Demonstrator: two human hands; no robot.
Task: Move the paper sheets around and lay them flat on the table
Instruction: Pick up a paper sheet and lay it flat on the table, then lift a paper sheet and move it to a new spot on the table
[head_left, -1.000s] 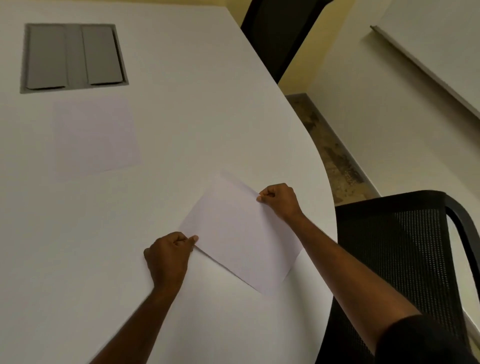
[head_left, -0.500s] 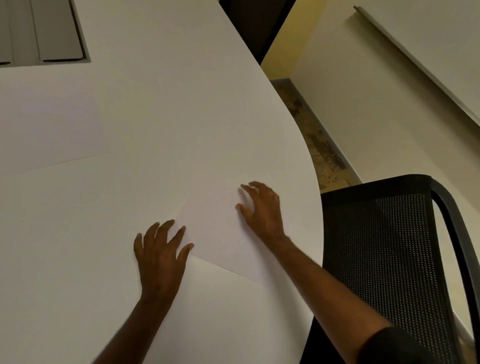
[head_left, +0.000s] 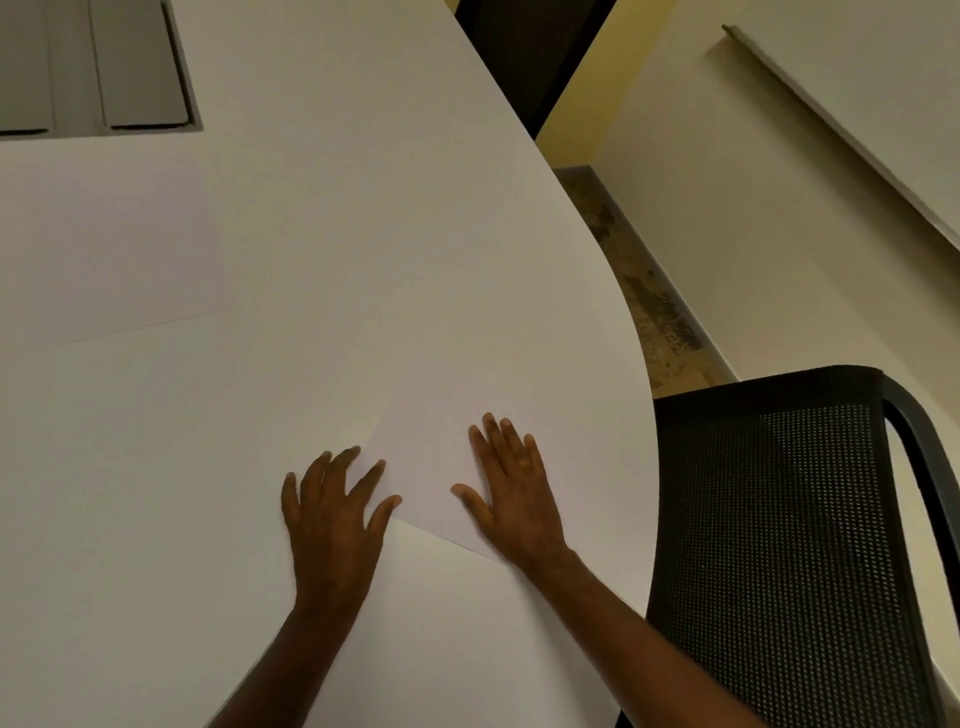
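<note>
A white paper sheet (head_left: 436, 447) lies flat and turned at an angle on the white table (head_left: 363, 234), near its curved right edge. My left hand (head_left: 332, 514) rests palm down with fingers spread on the sheet's left corner. My right hand (head_left: 514, 493) presses flat on the sheet's right part, fingers spread. Neither hand grips anything. A second white sheet (head_left: 104, 249) lies flat farther away at the left, partly cut off by the frame edge.
A grey recessed cable hatch (head_left: 104, 67) sits in the table at the top left. A black mesh chair (head_left: 779, 545) stands close at the right of the table edge. Another dark chair (head_left: 519, 57) stands at the far side. Floor and wall lie to the right.
Both hands let go of the sheet's corners, which they pinched a second ago, and now press flat on it. The sheet has gone down flat on the table. The view shifted left.
</note>
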